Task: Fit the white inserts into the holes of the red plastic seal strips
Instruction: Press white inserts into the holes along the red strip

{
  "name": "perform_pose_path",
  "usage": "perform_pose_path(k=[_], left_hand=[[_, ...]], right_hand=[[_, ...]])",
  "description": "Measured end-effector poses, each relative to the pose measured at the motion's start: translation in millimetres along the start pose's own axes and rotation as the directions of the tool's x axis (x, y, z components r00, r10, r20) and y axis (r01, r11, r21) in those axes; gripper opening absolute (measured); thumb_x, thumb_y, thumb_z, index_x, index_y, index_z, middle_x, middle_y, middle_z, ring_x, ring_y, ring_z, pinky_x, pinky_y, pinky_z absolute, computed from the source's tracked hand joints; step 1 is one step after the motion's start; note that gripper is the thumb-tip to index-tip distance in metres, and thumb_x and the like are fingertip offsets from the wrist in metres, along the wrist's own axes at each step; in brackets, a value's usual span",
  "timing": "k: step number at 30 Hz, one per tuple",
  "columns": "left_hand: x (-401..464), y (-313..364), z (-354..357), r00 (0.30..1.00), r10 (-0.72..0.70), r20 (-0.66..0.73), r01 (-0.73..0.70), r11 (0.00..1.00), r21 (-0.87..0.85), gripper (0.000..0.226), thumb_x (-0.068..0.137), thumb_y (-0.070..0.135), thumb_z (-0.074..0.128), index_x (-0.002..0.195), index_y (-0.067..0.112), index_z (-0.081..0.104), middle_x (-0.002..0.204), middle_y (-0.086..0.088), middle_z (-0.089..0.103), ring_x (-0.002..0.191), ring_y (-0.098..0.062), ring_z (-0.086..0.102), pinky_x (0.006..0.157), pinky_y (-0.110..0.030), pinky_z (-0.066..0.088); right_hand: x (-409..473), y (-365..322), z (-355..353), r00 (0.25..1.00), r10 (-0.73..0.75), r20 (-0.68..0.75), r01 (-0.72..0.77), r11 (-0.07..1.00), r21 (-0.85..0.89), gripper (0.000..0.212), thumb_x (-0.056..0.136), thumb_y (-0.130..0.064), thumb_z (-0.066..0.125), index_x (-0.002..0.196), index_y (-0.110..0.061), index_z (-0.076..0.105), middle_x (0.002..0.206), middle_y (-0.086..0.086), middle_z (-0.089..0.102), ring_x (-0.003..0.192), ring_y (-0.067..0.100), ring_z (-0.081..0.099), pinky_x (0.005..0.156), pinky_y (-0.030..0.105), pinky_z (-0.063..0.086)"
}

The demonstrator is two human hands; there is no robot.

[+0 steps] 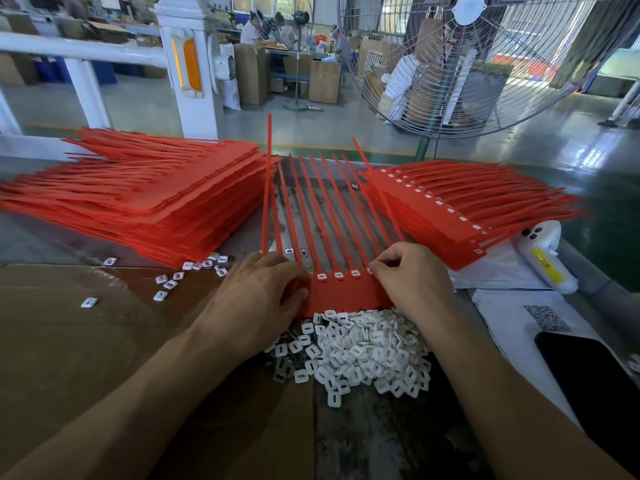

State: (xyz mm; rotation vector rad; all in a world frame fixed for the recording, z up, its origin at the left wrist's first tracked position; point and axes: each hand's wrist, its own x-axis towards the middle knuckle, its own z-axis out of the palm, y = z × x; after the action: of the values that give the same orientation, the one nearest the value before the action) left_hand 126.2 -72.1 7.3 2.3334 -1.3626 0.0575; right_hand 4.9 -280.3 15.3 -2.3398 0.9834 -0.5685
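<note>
A red sheet of joined seal strips (341, 293) lies in front of me, its long tails fanning away. Three white inserts sit in the holes along its near band. My left hand (258, 299) rests on the sheet's left end with curled fingers gripping its edge. My right hand (412, 275) pinches a white insert at the sheet's right end, at a hole. A heap of loose white inserts (360, 351) lies just below the sheet, between my forearms.
A tall stack of red sheets without inserts (145, 192) lies at left, a stack with inserts fitted (457, 209) at right. Several stray inserts (194, 271) lie on brown cardboard (69, 341). A white handheld device (543, 254), papers and a black phone (595, 386) are at right.
</note>
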Motion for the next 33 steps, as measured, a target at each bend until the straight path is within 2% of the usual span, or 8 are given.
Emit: perform_pose_path(k=[8, 12, 15, 18, 23, 28, 30, 33], left_hand=[[-0.9, 1.3, -0.3, 1.000, 0.005, -0.014, -0.005, 1.000, -0.005, 0.035, 0.099, 0.045, 0.050, 0.133, 0.039, 0.058, 0.130, 0.017, 0.055, 0.124, -0.008, 0.043, 0.108, -0.033, 0.037], [-1.0, 1.0, -0.5, 1.000, 0.000, -0.012, 0.000, 1.000, -0.005, 0.036, 0.099, 0.046, 0.049, 0.133, 0.039, 0.057, 0.130, 0.017, 0.054, 0.124, -0.008, 0.042, 0.110, -0.036, 0.038], [-1.0, 0.9, -0.5, 1.000, -0.001, -0.002, 0.001, 1.000, -0.003, 0.037, 0.099, 0.047, 0.047, 0.134, 0.040, 0.057, 0.131, 0.017, 0.053, 0.125, -0.008, 0.042, 0.110, -0.036, 0.038], [-1.2, 1.3, -0.8, 1.000, -0.001, -0.004, 0.000, 1.000, -0.006, 0.036, 0.099, 0.046, 0.048, 0.134, 0.040, 0.057, 0.131, 0.017, 0.054, 0.124, -0.008, 0.042, 0.110, -0.035, 0.038], [-1.2, 1.3, -0.3, 1.000, 0.003, -0.018, -0.003, 1.000, -0.006, 0.035, 0.099, 0.045, 0.050, 0.133, 0.039, 0.058, 0.130, 0.017, 0.054, 0.123, -0.007, 0.043, 0.109, -0.034, 0.038], [-1.3, 1.4, -0.5, 1.000, 0.007, -0.027, -0.008, 1.000, -0.007, 0.036, 0.099, 0.045, 0.050, 0.133, 0.039, 0.058, 0.130, 0.018, 0.054, 0.123, -0.006, 0.042, 0.108, -0.033, 0.038], [-1.0, 1.3, -0.8, 1.000, 0.011, -0.029, -0.011, 1.000, -0.007, 0.036, 0.099, 0.045, 0.050, 0.133, 0.038, 0.058, 0.130, 0.018, 0.054, 0.123, -0.007, 0.042, 0.108, -0.032, 0.038], [-1.6, 0.9, -0.6, 0.999, 0.014, -0.031, -0.015, 1.000, -0.006, 0.036, 0.099, 0.045, 0.050, 0.133, 0.038, 0.059, 0.130, 0.017, 0.055, 0.123, -0.007, 0.043, 0.108, -0.032, 0.037]], right_hand=[[-7.7, -1.0, -9.3, 0.997, -0.065, 0.043, 0.065, 0.998, 0.003, 0.016, 0.095, -0.017, 0.065, 0.098, -0.024, 0.079, 0.098, -0.011, 0.074, 0.090, 0.007, 0.067, 0.085, 0.034, 0.055], [-11.2, -3.8, -13.4, 0.989, -0.130, 0.074, 0.134, 0.990, -0.049, 0.021, 0.094, -0.011, 0.062, 0.101, -0.020, 0.080, 0.105, -0.008, 0.075, 0.092, 0.009, 0.067, 0.088, 0.034, 0.055], [-13.0, -3.9, -13.1, 0.982, -0.171, 0.081, 0.182, 0.972, -0.151, 0.024, 0.095, -0.011, 0.060, 0.105, -0.020, 0.080, 0.110, -0.003, 0.068, 0.095, 0.012, 0.063, 0.086, 0.030, 0.051], [-14.6, -4.2, -11.5, 0.975, -0.199, 0.097, 0.217, 0.950, -0.226, 0.025, 0.097, -0.013, 0.057, 0.111, -0.019, 0.077, 0.113, 0.002, 0.062, 0.098, 0.019, 0.062, 0.086, 0.035, 0.052], [-16.5, -7.3, -10.7, 0.968, -0.223, 0.118, 0.249, 0.917, -0.310, 0.026, 0.097, -0.015, 0.055, 0.112, -0.021, 0.075, 0.114, 0.001, 0.061, 0.102, 0.020, 0.062, 0.085, 0.039, 0.053], [-16.1, -3.4, -9.6, 0.981, -0.171, 0.093, 0.188, 0.958, -0.216, 0.025, 0.099, -0.013, 0.054, 0.113, -0.019, 0.074, 0.117, 0.002, 0.063, 0.094, 0.017, 0.063, 0.082, 0.032, 0.050], [-16.6, -2.4, -10.1, 0.987, -0.142, 0.079, 0.152, 0.976, -0.154, 0.025, 0.098, -0.012, 0.055, 0.114, -0.020, 0.073, 0.118, -0.001, 0.065, 0.097, 0.014, 0.064, 0.086, 0.032, 0.052], [-18.1, -1.2, -10.8, 0.991, -0.121, 0.063, 0.127, 0.987, -0.096, 0.026, 0.099, -0.012, 0.055, 0.116, -0.023, 0.070, 0.116, -0.005, 0.067, 0.092, 0.012, 0.064, 0.082, 0.031, 0.053]])
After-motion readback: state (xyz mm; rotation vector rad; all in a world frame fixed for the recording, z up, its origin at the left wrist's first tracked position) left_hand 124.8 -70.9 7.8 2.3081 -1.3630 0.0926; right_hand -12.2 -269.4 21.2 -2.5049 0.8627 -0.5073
